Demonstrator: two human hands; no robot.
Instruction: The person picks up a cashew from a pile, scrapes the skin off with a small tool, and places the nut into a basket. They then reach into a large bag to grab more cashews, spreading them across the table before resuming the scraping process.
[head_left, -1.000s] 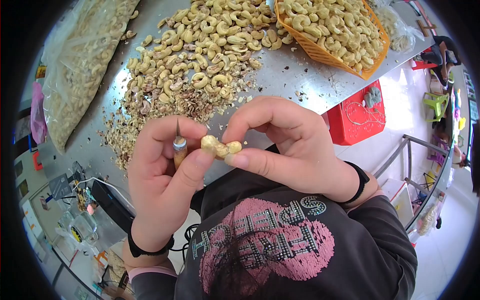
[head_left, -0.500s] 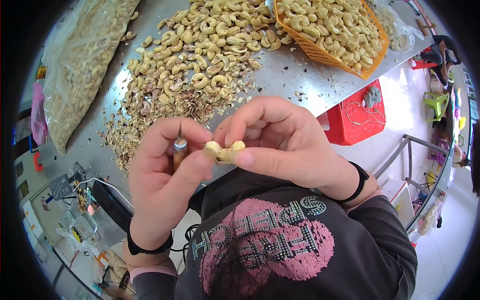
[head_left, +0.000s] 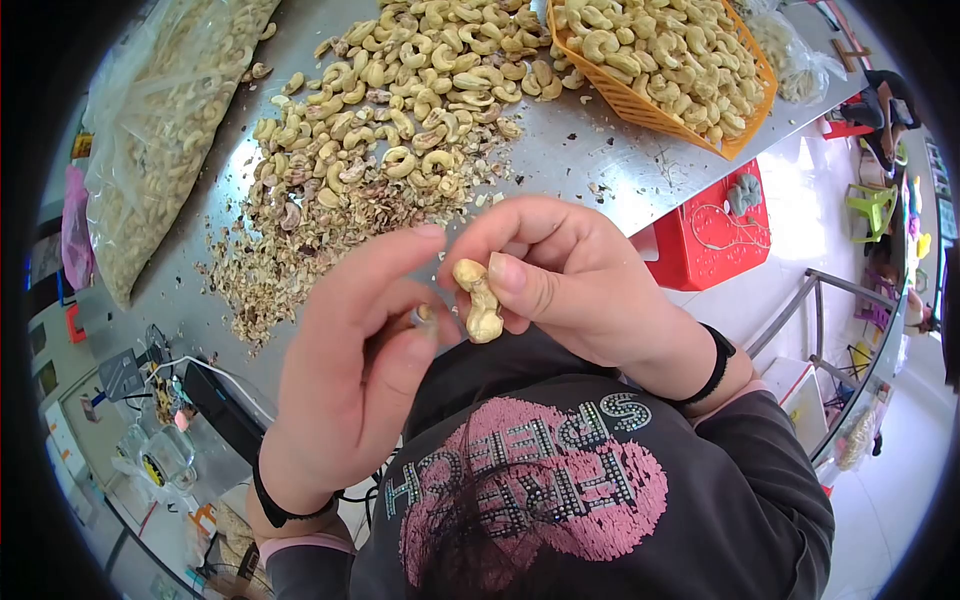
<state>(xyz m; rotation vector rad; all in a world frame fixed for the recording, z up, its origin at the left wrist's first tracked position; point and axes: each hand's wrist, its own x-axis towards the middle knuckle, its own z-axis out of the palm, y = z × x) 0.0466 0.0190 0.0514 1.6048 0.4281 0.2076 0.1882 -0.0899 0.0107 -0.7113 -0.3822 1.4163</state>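
Observation:
Between the thumb and fingers of my right hand (head_left: 580, 280) is a pale, curved cashew (head_left: 484, 318), turned so that its length runs roughly up and down. My left hand (head_left: 345, 350) is just to its left, apart from the nut, with the index finger raised. A small knife (head_left: 423, 314) is held in the curl of its fingers; only a bit of its metal collar shows, and the blade and handle are mostly hidden. Beyond both hands, a pile of cashews (head_left: 430, 60) lies on the metal table (head_left: 560, 150).
Peeled skin flakes (head_left: 270, 260) are heaped at the near side of the pile. An orange basket (head_left: 650, 118) of cashews stands at the far right, a large clear bag (head_left: 150, 150) of nuts at the left. A red stool (head_left: 715, 240) is beyond the table edge.
My left hand has drawn away from the cashew and turned, hiding the knife's tip. My right hand has rotated the cashew from lying sideways to nearly upright.

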